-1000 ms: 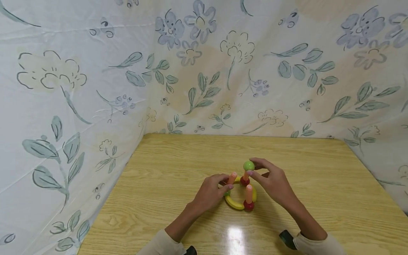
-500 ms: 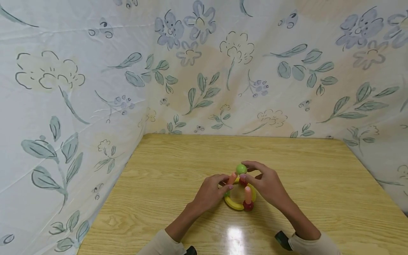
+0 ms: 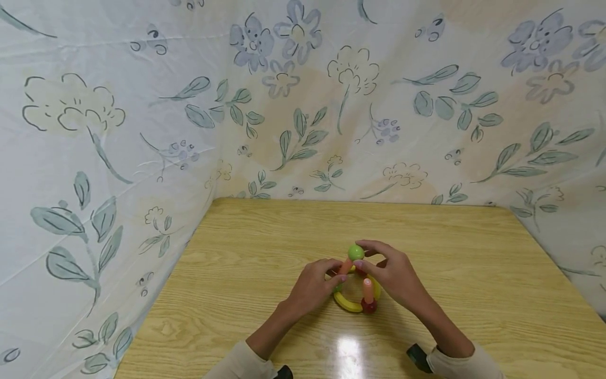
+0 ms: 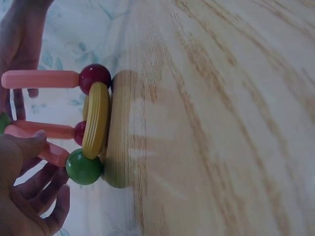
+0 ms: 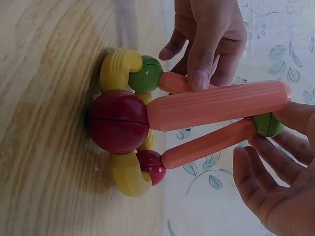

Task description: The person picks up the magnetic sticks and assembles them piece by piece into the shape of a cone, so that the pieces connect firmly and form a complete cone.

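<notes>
A ring of yellow curved pieces (image 3: 347, 303) joined by coloured balls lies on the table, with salmon-coloured ridged rods rising from the balls. My left hand (image 3: 312, 289) pinches the left rod (image 4: 54, 153), which stands in a green ball (image 4: 83, 167). With thumb and fingers, my right hand (image 3: 400, 273) holds another green ball (image 3: 356, 252) on top of the far rod (image 5: 209, 143). That rod rises from the far red ball (image 5: 151, 167) and leans inward. The upper green ball overlaps the left rod's tip in the head view. The front rod (image 3: 368, 290) stands in the near red ball (image 5: 118, 120), its top bare.
The wood-grain table (image 3: 236, 252) extends around the toy on all sides. Floral cloth (image 3: 303, 105) hangs behind it and along the left and right. Dark straps (image 3: 418, 358) show at both wrists, next to light sleeves.
My right hand has moved left and slightly down, bringing the upper green ball to the left rod's tip as the far rod tilts. My left hand has kept its place.
</notes>
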### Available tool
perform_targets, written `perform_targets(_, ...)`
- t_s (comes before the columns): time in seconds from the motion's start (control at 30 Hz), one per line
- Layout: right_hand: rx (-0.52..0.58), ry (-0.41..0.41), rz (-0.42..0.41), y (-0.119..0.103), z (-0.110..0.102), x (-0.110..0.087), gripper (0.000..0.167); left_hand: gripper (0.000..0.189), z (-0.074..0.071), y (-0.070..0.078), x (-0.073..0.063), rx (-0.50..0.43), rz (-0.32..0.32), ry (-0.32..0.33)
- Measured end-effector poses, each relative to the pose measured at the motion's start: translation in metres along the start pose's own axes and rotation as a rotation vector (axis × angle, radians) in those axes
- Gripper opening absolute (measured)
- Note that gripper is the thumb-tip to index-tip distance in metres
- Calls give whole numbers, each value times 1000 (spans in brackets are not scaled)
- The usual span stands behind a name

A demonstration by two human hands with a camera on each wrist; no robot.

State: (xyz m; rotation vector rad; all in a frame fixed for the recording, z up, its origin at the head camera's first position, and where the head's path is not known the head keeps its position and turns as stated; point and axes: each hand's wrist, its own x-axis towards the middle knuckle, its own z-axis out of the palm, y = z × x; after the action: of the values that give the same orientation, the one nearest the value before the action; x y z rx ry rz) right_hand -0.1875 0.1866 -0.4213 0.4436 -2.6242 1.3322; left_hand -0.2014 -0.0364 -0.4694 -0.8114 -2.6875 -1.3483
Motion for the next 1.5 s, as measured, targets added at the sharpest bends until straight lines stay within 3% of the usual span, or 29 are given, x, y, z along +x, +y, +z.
perform_targets(0.4, -16, -1, 16, 5, -14, -21, 39, 30, 1, 1, 0, 7, -23, -3)
perform_targets(0.73, -1, -173, 115, 14, -17, -38, 42, 31, 1, -1, 0, 22, -21, 4)
perform_targets(0.97, 29, -289, 116, 25, -10, -38, 21, 31, 0, 0, 0, 19, -15, 4)
perform_targets(1.2, 1, -301, 110, 26, -8, -35, 20, 29, 0, 1, 0, -2, -14, -4)
perform_targets(1.33, -19, -280, 122, 27, -8, -32, 15, 27, 0, 2, 0, -15, -16, -10)
perform_targets(1.5, -18, -238, 151, 29, -8, -27, 22, 27, 0, 2, 0, -14, -20, -26)
